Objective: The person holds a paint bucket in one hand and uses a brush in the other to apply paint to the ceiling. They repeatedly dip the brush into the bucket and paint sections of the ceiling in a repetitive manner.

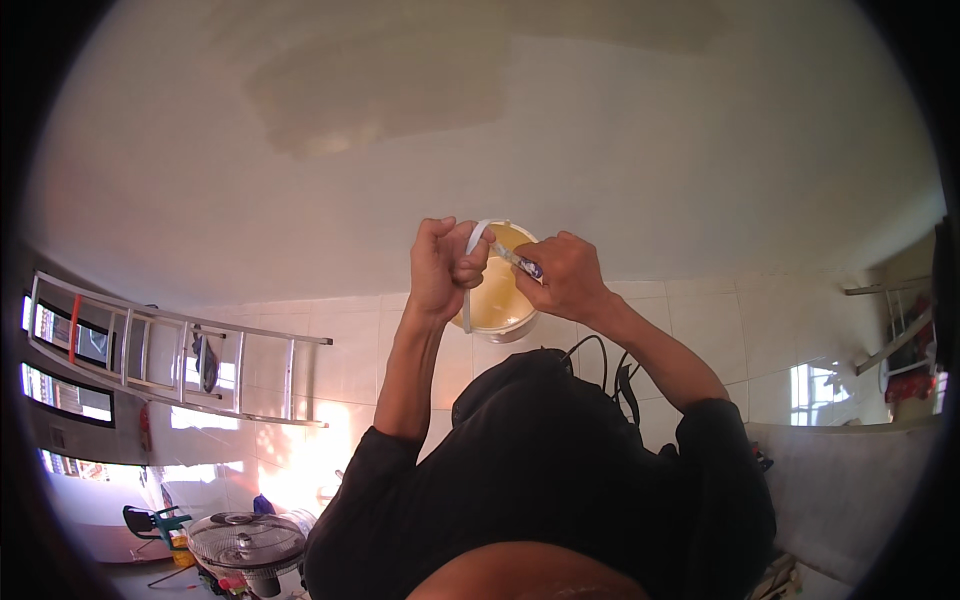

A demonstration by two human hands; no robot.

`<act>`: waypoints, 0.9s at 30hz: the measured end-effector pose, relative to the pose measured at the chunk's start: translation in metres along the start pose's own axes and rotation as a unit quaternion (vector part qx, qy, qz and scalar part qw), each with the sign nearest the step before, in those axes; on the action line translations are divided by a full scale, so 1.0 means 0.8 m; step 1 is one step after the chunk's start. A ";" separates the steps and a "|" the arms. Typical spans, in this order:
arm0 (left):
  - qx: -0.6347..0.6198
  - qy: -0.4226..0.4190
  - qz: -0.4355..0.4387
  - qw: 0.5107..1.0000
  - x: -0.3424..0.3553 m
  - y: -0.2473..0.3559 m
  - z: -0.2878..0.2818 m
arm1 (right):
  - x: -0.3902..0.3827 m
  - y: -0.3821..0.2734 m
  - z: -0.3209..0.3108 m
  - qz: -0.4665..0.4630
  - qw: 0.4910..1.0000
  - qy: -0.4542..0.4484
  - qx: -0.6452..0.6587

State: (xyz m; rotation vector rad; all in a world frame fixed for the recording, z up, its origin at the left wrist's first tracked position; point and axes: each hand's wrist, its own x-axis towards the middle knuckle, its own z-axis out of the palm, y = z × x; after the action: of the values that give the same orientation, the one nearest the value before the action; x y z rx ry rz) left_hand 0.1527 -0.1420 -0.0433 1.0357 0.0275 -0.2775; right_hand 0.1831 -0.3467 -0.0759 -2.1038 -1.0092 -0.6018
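Observation:
A white bucket (499, 322) with yellowish liquid inside is in front of me, in the middle of the view. My left hand (447, 262) is closed around its white plastic bail handle (478, 236), which arches up over the rim. Above the bucket's right side, my right hand (568, 272) grips a slim stick-like tool (518, 260) with a pale, smeared shaft and a blue-purple end. Its lower part reaches over the bucket opening, and I cannot make out what kind of tool it is.
A pale wall (620, 170) with darker, wet-looking patches rises ahead. On the left an aluminium ladder (240, 365) stands near windows. A fan (245, 545) and a green chair (155, 522) are at the lower left. Light tiles (345, 335) cover the floor.

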 end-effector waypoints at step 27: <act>-0.087 0.033 0.022 0.995 -0.007 0.010 0.001 | -0.041 0.051 -0.115 0.210 0.934 0.154 0.245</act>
State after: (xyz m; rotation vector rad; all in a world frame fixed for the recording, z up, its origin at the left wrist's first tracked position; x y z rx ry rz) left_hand 0.1490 -0.1380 -0.0353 0.8705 0.0860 -0.1974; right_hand 0.1876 -0.4510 -0.0555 -1.6395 -0.4462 -0.3917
